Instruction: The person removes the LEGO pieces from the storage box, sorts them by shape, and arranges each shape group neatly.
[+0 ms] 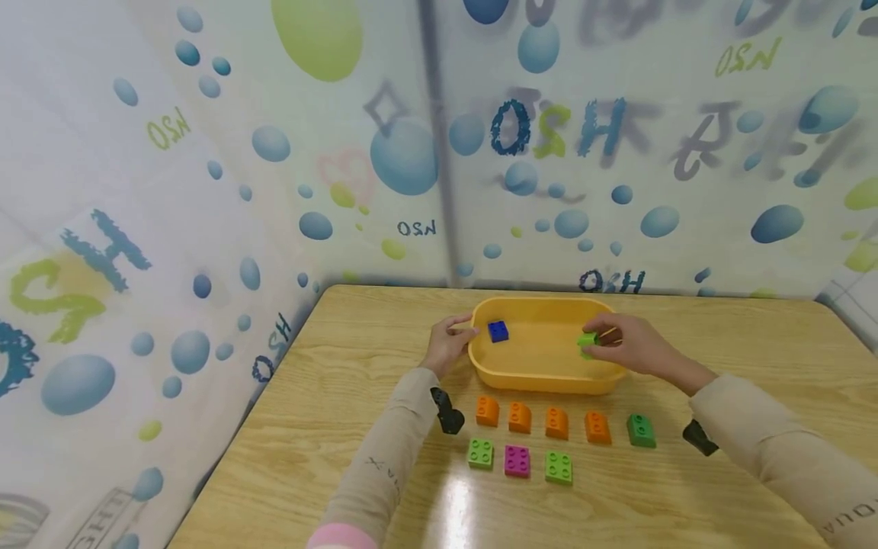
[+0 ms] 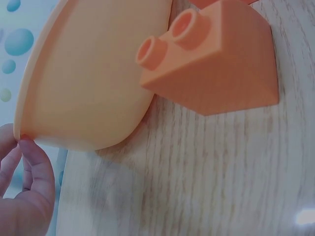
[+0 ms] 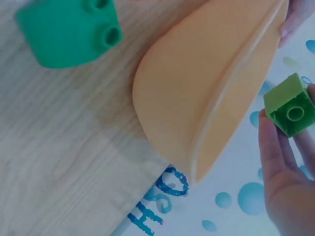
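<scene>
A yellow-orange plastic basin (image 1: 542, 380) stands on the table, with a dark blue toy block (image 1: 498, 331) lying inside at its left. My left hand (image 1: 448, 345) pinches the basin's left rim between thumb and fingers, as the left wrist view also shows. Over the basin's right end, my right hand (image 1: 634, 345) holds a light green toy block (image 3: 290, 105) between thumb and fingertips. The right wrist view looks into that block's hollow underside. Its height above the basin floor is hard to judge.
In front of the basin runs a row of orange curved blocks (image 1: 556, 422), ending in a dark green block (image 1: 641, 431) at right. Nearer me sit a light green block (image 1: 480, 453), a magenta block (image 1: 517, 461) and another light green block (image 1: 559, 467). A patterned curtain hangs behind the table.
</scene>
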Action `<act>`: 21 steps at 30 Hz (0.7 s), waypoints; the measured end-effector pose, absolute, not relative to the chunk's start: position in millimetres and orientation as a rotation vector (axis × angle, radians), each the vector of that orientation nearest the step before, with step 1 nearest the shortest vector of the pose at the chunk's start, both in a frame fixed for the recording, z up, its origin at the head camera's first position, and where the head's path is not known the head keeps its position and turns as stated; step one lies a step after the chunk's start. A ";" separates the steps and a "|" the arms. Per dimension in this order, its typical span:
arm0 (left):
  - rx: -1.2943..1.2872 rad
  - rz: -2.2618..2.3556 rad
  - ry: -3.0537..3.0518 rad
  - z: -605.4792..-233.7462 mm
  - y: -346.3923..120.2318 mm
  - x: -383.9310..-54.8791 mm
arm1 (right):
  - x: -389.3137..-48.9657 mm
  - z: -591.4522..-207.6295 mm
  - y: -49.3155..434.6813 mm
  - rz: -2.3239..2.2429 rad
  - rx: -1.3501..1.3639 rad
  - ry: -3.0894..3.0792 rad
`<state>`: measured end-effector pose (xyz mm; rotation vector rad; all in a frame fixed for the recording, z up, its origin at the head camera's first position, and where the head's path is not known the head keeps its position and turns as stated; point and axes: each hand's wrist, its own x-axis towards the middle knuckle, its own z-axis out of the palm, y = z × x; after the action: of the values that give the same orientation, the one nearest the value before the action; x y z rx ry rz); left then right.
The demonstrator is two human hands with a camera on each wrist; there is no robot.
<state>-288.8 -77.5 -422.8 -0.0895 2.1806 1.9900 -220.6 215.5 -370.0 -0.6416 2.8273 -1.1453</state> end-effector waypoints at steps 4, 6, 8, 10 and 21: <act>-0.091 1.988 2.179 -422.0 -77.6 -288.8 | -206.1 -366.4 219.5 -1.185 -0.653 2.795; -0.093 1.988 2.175 -421.4 -77.5 -288.5 | -198.5 -366.5 220.9 -1.204 -0.641 2.776; -0.092 1.991 2.169 -421.4 -77.7 -287.9 | -190.4 -367.3 221.5 -1.237 -0.632 2.750; -0.089 1.995 2.163 -421.5 -77.8 -287.5 | -182.3 -368.4 222.0 -1.265 -0.639 2.723; -0.073 1.995 2.170 -422.3 -78.1 -288.4 | -144.4 -398.8 225.5 -1.407 -0.888 2.507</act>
<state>-288.4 -78.1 -422.3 -0.0728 2.1700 1.9945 -144.4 225.5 -398.8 -0.8879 2.5073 -1.4071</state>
